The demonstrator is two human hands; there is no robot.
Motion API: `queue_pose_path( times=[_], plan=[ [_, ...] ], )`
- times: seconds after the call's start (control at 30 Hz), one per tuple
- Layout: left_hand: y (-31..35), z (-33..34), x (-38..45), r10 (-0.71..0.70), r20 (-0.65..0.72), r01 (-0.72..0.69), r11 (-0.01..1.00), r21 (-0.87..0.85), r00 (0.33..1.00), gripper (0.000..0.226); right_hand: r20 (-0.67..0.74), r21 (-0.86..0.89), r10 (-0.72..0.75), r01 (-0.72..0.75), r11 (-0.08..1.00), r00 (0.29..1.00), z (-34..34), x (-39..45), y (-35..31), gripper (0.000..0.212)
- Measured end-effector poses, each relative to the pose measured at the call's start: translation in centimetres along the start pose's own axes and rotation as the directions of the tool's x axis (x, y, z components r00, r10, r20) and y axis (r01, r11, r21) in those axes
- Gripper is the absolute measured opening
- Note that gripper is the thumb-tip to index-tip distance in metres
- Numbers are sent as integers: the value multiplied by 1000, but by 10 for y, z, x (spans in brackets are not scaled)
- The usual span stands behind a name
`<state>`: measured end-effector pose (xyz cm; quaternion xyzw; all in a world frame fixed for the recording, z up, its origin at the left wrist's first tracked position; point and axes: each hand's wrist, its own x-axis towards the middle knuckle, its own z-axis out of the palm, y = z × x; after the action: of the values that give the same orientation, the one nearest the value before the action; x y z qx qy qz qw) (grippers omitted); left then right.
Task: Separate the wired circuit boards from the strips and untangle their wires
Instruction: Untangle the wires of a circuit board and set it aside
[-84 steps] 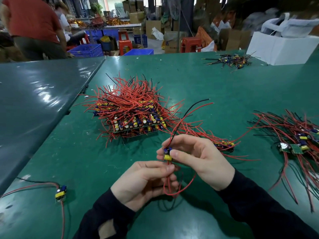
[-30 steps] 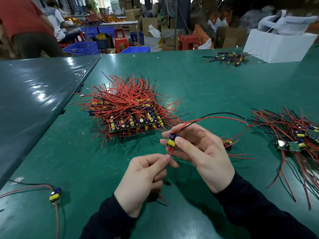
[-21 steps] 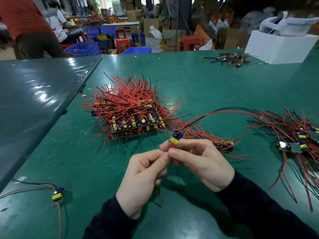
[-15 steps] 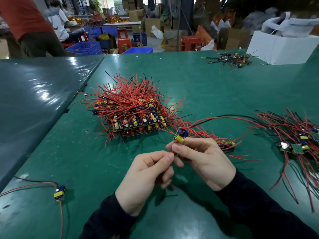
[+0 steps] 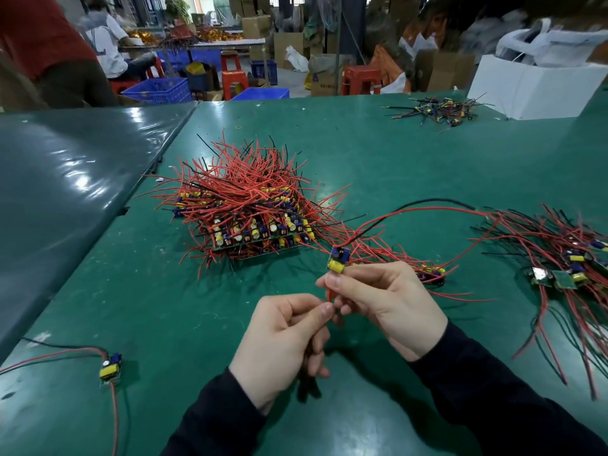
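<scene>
My right hand (image 5: 383, 302) pinches a small circuit board (image 5: 337, 260) with a yellow part, held upright above the green table (image 5: 378, 166). Its long red and black wires (image 5: 427, 207) arc off to the right. My left hand (image 5: 284, 343) pinches the board's short red wires (image 5: 330, 296) just below it. Behind them sits a big pile of board strips with red wires (image 5: 250, 205). A pile of separated wired boards (image 5: 566, 258) lies at the right. One single wired board (image 5: 110, 370) lies at the near left.
A small strip with red wires (image 5: 431, 273) lies just beyond my right hand. A small heap of wired parts (image 5: 441, 111) and a white box (image 5: 536, 88) stand at the far right. A dark table (image 5: 65, 179) adjoins on the left. People, stools and crates are beyond.
The board has been turned upright in my right hand and its long wires now stretch out to the right. My left hand has slid down the short wires, which were looped earlier.
</scene>
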<state>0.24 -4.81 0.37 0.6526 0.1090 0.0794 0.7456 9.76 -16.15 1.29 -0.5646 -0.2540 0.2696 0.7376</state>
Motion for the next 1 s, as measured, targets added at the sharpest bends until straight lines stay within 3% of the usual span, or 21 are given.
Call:
queue_pose_path(
  times=[0.1, 0.3, 0.5, 0.63, 0.73, 0.87, 1.0],
  plan=[
    [1, 0, 1, -15, -13, 15, 1000, -4, 1000, 20, -48, 10, -8, 8, 1000, 999, 0, 1, 0, 20],
    [7, -12, -2, -137, 236, 174, 974, -144, 962, 18, -88, -79, -51, 45, 996, 995, -2, 0, -5, 17],
    [4, -11, 0, -246, 210, 269, 959, -89, 946, 16, -42, -85, -124, 120, 989, 991, 3, -3, -6, 13],
    [1, -7, 3, -239, 103, 248, 965, -85, 965, 18, 3, -146, -208, 206, 968, 978, 6, -7, -2, 15],
    [-1, -6, 5, -161, 70, 164, 985, -46, 985, 20, -64, -137, -223, 213, 967, 973, 6, -4, -2, 15],
    [-3, -4, 2, -137, 203, 147, 989, -34, 970, 22, -221, -126, -203, 178, 976, 954, -2, 2, -4, 11],
    [-3, -4, 2, -173, 238, 185, 982, -31, 956, 23, -236, -171, -208, 170, 971, 949, -3, 3, -4, 18]
  ],
)
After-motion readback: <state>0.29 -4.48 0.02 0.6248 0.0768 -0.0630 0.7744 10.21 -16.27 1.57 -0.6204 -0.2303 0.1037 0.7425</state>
